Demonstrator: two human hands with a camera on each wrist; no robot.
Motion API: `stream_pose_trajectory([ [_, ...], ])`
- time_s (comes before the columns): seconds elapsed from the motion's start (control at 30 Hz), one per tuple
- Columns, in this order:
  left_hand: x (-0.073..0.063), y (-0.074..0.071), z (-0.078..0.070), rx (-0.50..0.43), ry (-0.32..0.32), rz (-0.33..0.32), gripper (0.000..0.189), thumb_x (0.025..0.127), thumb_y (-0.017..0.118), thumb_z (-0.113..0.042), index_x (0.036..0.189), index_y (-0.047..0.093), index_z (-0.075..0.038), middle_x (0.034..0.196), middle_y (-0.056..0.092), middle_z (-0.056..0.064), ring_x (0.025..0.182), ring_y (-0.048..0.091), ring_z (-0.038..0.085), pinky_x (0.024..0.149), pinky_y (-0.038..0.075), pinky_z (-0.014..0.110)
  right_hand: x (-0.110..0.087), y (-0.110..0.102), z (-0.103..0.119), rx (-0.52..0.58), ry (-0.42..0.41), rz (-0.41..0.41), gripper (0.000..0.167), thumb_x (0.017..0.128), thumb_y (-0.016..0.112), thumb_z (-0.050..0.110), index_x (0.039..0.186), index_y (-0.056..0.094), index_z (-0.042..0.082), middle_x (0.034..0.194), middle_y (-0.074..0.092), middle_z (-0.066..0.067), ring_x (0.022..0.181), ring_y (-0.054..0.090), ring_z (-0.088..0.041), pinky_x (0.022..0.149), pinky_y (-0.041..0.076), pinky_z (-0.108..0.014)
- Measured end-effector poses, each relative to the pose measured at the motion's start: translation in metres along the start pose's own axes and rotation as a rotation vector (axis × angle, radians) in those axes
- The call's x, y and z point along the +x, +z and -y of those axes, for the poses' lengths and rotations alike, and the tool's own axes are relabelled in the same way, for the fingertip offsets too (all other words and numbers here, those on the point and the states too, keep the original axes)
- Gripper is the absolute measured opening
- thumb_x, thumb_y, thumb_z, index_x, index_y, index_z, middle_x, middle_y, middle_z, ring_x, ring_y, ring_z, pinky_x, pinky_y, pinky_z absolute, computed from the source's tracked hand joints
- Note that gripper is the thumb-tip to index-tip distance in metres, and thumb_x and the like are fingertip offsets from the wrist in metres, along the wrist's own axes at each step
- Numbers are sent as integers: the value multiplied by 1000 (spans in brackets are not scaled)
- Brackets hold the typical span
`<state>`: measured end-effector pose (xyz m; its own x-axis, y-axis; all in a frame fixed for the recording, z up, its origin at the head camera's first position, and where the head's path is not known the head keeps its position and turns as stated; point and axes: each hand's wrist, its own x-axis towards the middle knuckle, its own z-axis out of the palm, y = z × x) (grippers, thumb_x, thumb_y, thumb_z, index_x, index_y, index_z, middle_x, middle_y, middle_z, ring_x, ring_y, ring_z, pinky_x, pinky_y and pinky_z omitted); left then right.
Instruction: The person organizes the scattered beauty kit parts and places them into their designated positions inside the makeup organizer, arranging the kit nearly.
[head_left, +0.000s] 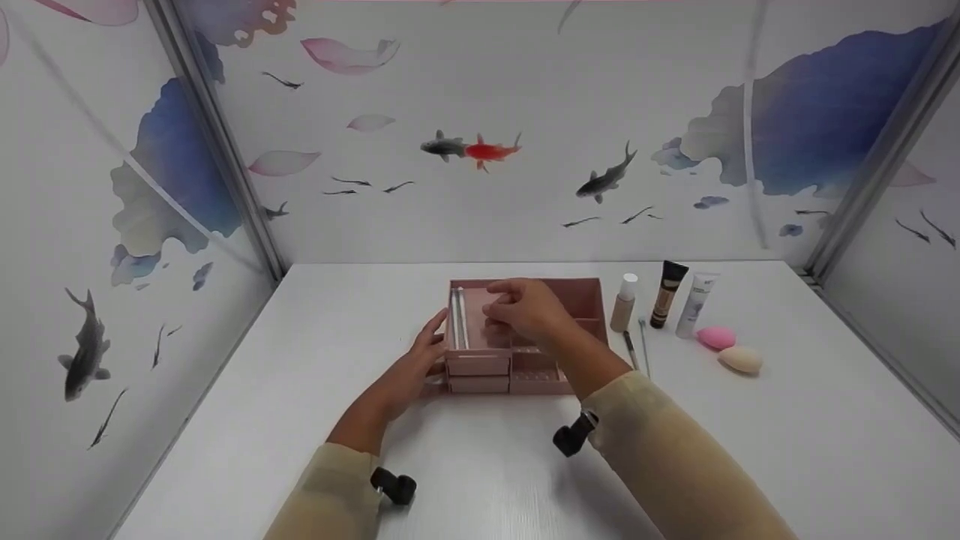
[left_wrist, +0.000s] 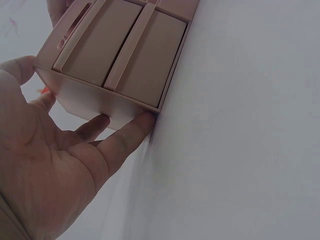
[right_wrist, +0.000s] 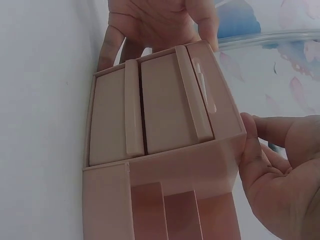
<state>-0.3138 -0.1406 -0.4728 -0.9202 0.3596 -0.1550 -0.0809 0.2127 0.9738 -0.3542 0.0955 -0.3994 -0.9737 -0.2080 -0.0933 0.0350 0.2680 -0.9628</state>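
Note:
A pink cosmetics organizer point(head_left: 480, 365) stands on the table, with two small drawers point(left_wrist: 145, 60) stacked at its left front and open compartments point(right_wrist: 182, 215) to the right. Two thin white strips point(head_left: 458, 319) run front to back along the left of its top. My left hand point(left_wrist: 55, 155) rests against the organizer's left side, fingertips on the side wall and thumb at the upper front edge. Above the top panel is my right hand point(head_left: 525, 311), its index finger reaching left; in the right wrist view its thumb meets the top edge. Nothing shows between its fingers.
Right of the organizer stand a white-capped foundation bottle point(head_left: 622, 306), a black-capped tube point(head_left: 667, 296) and a white tube point(head_left: 696, 306). Before them lie a slim brush point(head_left: 631, 349), a thin stick point(head_left: 645, 346), a pink makeup sponge point(head_left: 716, 337) and a beige sponge point(head_left: 741, 360). Patterned walls surround the table.

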Motion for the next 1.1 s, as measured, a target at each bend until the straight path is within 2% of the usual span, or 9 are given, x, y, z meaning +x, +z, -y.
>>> stream_pose_trajectory([
  [0.27, 0, 2, -2, 12, -10, -17, 60, 109, 43, -59, 161, 14, -67, 179, 18, 3, 159, 37, 45, 125, 38, 64, -2, -16, -11, 204, 20, 15, 46, 102, 75, 17, 146, 64, 12, 119, 72, -14, 103, 78, -23, 92, 65, -35],
  [0.37, 0, 2, -2, 9, -13, -19, 60, 109, 43, -59, 160, 14, -68, 179, 19, 3, 158, 38, 45, 124, 38, 64, -7, -25, -14, 239, 27, 8, 45, 103, 73, 16, 147, 63, 12, 124, 72, -15, 103, 77, -23, 93, 65, -35],
  [0.6, 1, 2, -1, 18, -1, -16, 60, 109, 42, -58, 161, 13, -67, 178, 19, 4, 158, 37, 47, 124, 36, 67, -27, -48, -21, 242, 16, -33, 47, 102, 74, 16, 148, 62, 13, 119, 73, -9, 101, 77, -21, 92, 64, -33],
  [0.8, 2, -1, 3, 48, 44, -14, 59, 112, 39, -56, 163, 10, -65, 178, 18, 8, 157, 37, 49, 126, 31, 70, -40, -68, -33, 262, -19, -50, 55, 101, 75, 12, 153, 56, 9, 124, 74, -13, 99, 77, -19, 93, 64, -33],
  [1.0, 1, 0, 4, 49, 35, -18, 59, 111, 39, -57, 162, 11, -66, 178, 18, 7, 157, 37, 48, 126, 31, 70, -47, -81, -42, 238, -29, -49, 54, 102, 73, 11, 153, 56, 8, 126, 75, -12, 104, 78, -22, 93, 64, -31],
  [1.1, 2, 1, 4, 61, 36, -17, 59, 111, 38, -58, 163, 10, -65, 178, 18, 7, 158, 37, 48, 126, 29, 71, -53, -89, -45, 231, -33, -51, 53, 103, 71, 9, 153, 55, 9, 121, 77, -7, 104, 78, -20, 92, 64, -30],
])
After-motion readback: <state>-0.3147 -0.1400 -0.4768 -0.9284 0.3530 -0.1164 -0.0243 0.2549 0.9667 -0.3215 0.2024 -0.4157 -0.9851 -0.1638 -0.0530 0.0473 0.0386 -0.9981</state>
